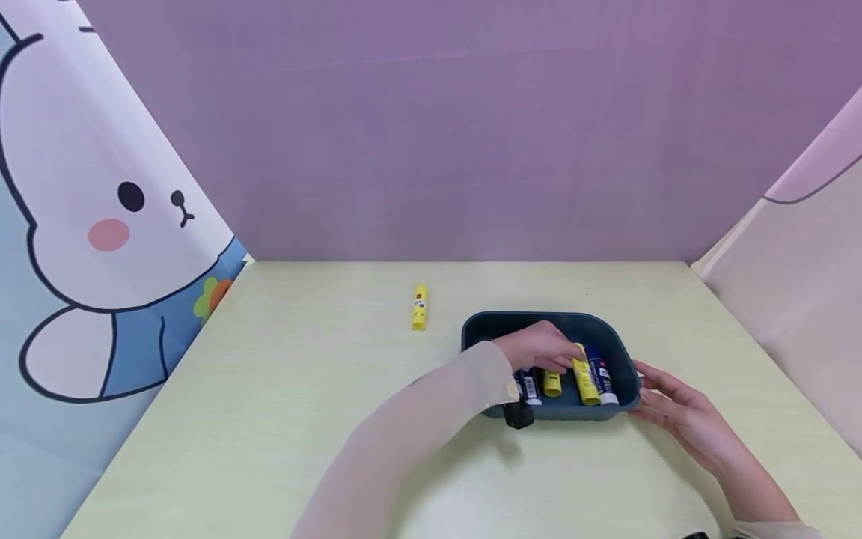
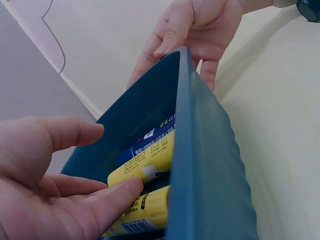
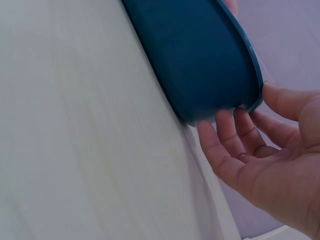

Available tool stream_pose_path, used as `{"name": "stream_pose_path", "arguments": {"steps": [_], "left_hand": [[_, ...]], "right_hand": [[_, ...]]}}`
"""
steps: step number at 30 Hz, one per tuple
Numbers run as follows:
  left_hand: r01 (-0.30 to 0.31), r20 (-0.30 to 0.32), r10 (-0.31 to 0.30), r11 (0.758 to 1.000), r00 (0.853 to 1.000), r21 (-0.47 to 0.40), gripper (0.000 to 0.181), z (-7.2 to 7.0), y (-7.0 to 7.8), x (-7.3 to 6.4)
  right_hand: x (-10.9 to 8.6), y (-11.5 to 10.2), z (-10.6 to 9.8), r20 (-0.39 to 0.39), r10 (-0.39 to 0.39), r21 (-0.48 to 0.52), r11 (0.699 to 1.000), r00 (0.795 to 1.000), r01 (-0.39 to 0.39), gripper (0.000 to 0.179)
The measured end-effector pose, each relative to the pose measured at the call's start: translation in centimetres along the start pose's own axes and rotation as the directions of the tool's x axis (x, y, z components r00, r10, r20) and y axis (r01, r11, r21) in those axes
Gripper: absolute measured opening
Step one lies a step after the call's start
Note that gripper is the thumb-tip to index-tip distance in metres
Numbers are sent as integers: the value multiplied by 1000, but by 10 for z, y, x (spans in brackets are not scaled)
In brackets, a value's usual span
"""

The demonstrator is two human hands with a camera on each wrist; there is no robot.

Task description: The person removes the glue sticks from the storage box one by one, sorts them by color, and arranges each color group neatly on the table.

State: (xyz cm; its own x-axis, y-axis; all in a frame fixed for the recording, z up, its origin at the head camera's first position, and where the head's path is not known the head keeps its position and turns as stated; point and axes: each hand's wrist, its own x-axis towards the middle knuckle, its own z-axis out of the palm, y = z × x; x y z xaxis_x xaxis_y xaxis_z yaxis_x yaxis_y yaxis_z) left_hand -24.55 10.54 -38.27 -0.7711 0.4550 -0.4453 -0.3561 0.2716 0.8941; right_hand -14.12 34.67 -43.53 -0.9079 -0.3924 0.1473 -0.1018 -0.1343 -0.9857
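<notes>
A dark teal plastic bin [image 1: 586,412] holds several glue sticks. My left hand [image 1: 542,346] reaches inside over its near wall. In the left wrist view, a fingertip of that hand touches a yellow glue stick [image 2: 150,160], while the thumb stands apart. Beside this stick lies a navy glue stick [image 1: 601,378] with a white end. Another yellow glue stick [image 2: 145,212] is partly hidden under the left hand. At the bin's right end, my right hand [image 3: 270,135] holds the wall, thumb on the rim and bent fingers against the outside.
One yellow glue stick [image 1: 420,307] lies alone on the pale wooden table [image 1: 269,389], left of the bin and farther back. A purple backdrop [image 1: 431,150] rises at the table's back edge. Printed cloth with a cartoon animal [image 1: 114,187] hangs along the left side.
</notes>
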Motion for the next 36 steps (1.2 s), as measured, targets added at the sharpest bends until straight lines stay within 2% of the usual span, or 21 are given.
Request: {"name": "stream_pose_path", "arguments": {"steps": [6,8,15,19,24,28,32,36], "left_hand": [[71,66,-70,997,995,-5,39,1,2,-3],[78,83,-77,997,994,-12,46,3,2,-5],[49,84,-44,997,995,-57,59,9,0,-3],[15,133,-7,998,991,-59,56,14,-5,-1],[-40,189,34,999,981,29,42,18,-9,1],[-37,221,14,994,975,101,39,18,-10,3],[-56,254,2,977,967,206,38,17,-8,2],[-107,301,15,951,953,290,35,17,-7,-1]], "right_hand": [[0,1,-1,4,-1,6,1000,1000,1,51],[0,0,-1,2,9,4,1000,1000,-9,51],[0,-1,-2,-12,11,-12,1000,1000,-11,50],[0,0,-1,8,-9,-3,1000,1000,9,51],[-1,2,-1,13,-9,-10,1000,1000,9,51],[-1,2,-1,17,-13,-5,1000,1000,13,51],[-1,1,-1,27,-15,-2,1000,1000,15,51],[-1,1,0,34,-14,-8,1000,999,14,52]]}}
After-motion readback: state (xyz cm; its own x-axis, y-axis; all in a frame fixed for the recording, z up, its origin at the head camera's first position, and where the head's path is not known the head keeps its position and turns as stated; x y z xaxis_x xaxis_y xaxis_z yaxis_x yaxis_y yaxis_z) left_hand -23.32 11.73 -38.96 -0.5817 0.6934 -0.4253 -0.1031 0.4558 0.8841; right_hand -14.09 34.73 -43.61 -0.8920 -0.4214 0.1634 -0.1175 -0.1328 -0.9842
